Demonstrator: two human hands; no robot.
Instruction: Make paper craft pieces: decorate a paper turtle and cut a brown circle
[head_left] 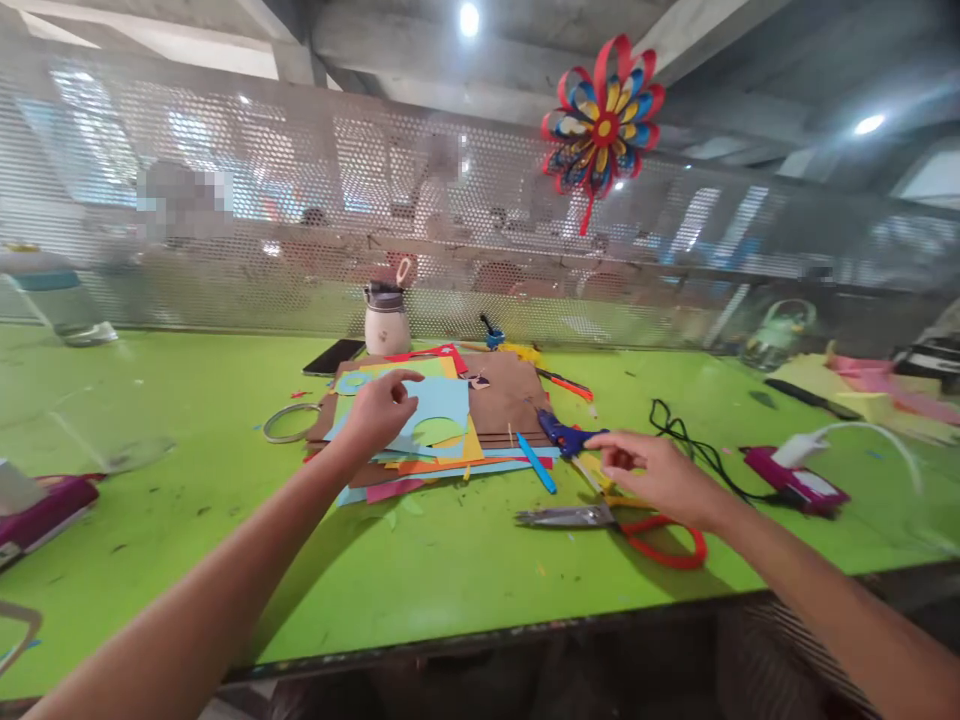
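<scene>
My left hand [381,408] is over a light blue sheet of paper [442,398] with a round hole cut in it, index finger and thumb apart and nothing visible between them. The sheet tops a pile of coloured paper and brown cardboard [510,392]. My right hand [660,475] has its index finger stretched to the handle of a dark blue glue gun [564,435]; the other fingers are loosely curled. Whether the fingertip touches the gun I cannot tell. Below that hand lie scissors [577,516] with orange-red and yellow handles. A blue pen-like tool [537,463] lies beside the pile.
A tape roll [289,423], a phone [334,357] and a cream flask [387,325] stand or lie around the pile. At right is a purple power strip [817,492] with a white plug and a black cord. A paper flower [604,125] hangs by the mesh screen [300,200].
</scene>
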